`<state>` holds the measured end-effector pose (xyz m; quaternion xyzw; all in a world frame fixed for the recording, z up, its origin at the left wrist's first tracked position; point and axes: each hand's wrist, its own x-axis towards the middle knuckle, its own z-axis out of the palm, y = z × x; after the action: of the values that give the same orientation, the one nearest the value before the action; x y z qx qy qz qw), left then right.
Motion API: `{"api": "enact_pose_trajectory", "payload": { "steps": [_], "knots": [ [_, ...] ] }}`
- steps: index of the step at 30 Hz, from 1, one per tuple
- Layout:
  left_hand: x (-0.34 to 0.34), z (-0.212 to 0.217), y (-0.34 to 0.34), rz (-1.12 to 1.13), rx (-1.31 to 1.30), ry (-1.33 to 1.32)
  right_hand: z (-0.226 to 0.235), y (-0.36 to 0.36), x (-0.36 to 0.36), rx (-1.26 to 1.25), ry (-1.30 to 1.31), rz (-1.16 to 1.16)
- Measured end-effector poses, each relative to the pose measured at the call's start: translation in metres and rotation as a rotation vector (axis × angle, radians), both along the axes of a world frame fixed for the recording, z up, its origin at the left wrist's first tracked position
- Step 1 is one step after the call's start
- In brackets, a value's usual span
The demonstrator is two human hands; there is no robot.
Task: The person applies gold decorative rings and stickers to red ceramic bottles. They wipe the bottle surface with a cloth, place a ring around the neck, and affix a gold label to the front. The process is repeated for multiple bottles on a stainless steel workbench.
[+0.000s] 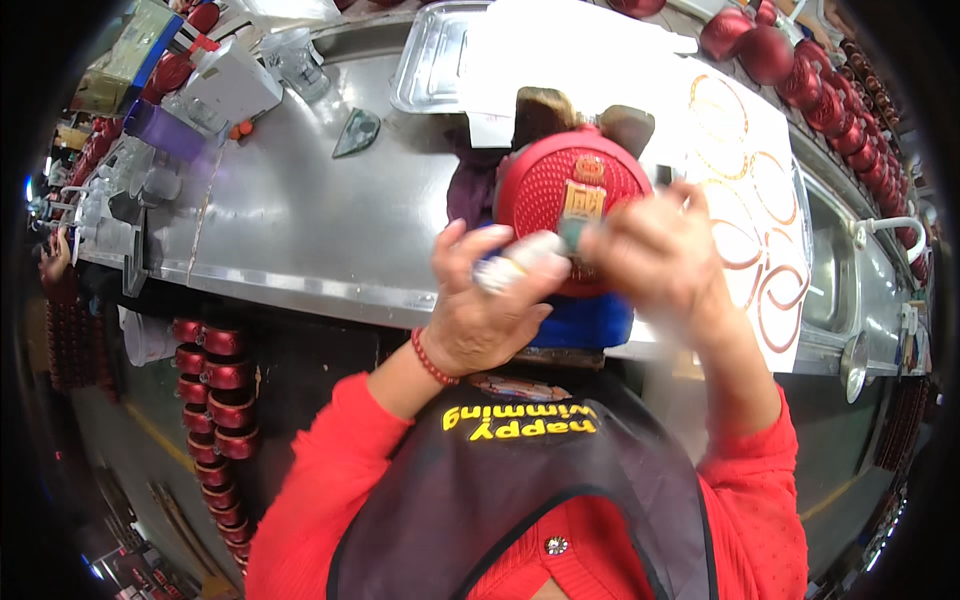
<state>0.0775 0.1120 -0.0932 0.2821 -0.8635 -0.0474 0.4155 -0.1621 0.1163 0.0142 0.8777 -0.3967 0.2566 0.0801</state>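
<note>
At the centre of the frame a red round pot (535, 195) sits above a blue cloth (590, 322). The left hand (480, 315) grips a white thing (518, 263); the right hand (655, 245) is blurred, its grip unreadable to me. A fumble might drop the white thing, scuffing the gold emblem (584, 200).

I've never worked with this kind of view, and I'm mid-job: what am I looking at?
It's one picture, from a fisheye camera on a person's head, looking down; that's why edges bend. There's no machine, just two bare hands. The left hand holds a small white item, too blurred to name, over a red round piece. The right hand is blurred beside it. On the metal table lie a clear tray and reddish rings on white.
</note>
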Motion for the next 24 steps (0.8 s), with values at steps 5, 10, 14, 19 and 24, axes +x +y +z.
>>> {"api": "enact_pose_trajectory", "payload": {
  "steps": [5, 10, 14, 19, 24],
  "knots": [
    [-0.002, -0.021, 0.003, 0.095, 0.426, 0.097, 0.023, -0.045, 0.014, 0.585, -0.29, -0.04],
    [-0.002, -0.024, 0.003, 0.127, 0.371, 0.123, 0.018, -0.021, 0.029, 0.075, 0.076, 0.261],
    [-0.004, -0.018, 0.002, 0.098, 0.415, 0.162, 0.002, -0.025, 0.009, 0.162, -0.271, 0.028],
    [-0.004, -0.016, 0.002, 0.09, 0.452, 0.168, -0.004, 0.013, 0.003, 0.413, -0.095, 0.453],
    [-0.002, -0.019, 0.004, 0.079, 0.555, 0.184, -0.036, 0.009, -0.122, 0.611, -0.547, -0.141]
  ]
}}
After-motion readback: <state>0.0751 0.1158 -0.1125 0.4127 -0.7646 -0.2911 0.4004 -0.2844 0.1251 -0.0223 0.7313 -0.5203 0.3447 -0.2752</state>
